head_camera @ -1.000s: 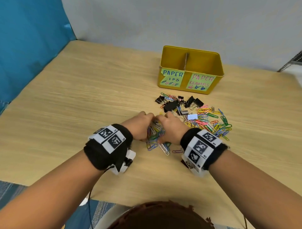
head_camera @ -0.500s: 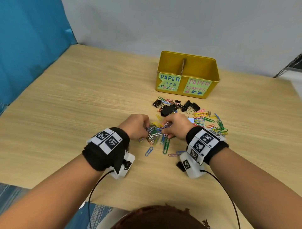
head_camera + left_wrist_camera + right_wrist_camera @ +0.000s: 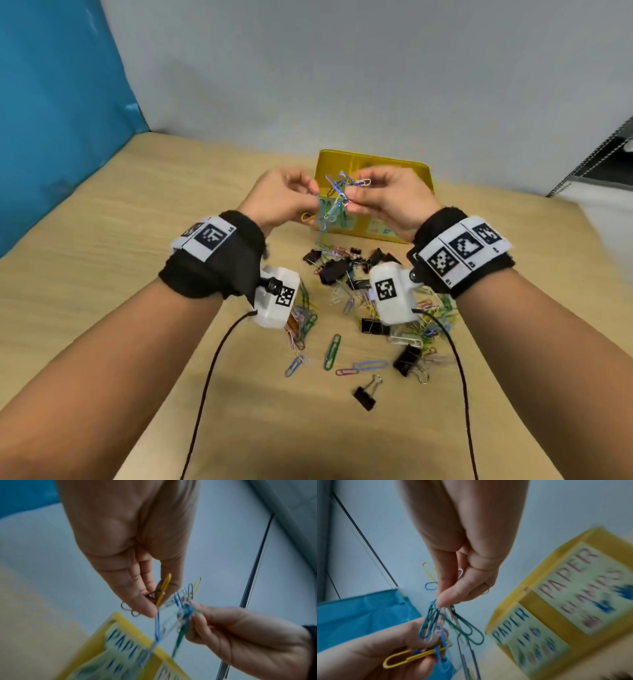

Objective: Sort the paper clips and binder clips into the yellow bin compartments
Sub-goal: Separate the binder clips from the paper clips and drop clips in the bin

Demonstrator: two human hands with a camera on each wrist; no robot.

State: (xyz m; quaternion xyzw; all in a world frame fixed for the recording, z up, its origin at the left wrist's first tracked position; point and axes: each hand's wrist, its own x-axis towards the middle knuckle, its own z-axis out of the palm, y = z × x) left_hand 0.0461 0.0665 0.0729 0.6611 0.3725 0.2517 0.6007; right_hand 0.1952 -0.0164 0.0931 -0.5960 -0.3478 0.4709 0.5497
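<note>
Both hands' fingers (image 3: 310, 192) pinching tangled paper clips (image 3: 334, 202) above yellow bin (image 3: 373, 164), labels seemingly "PAPER CLAMPS" (image 3: 583, 588).

I count two hands (image 3: 281, 202), one yellow bin (image 3: 394, 164) with two labels (image 3: 583, 588) on its front. Loose binder clips (image 3: 364, 397) number roughly ten; the paper clips (image 3: 332, 351) are too many and too tangled to count.

Yellow bin (image 3: 416, 171), black binder clips (image 3: 407, 359), multicoloured paper clips (image 3: 332, 351)
</note>
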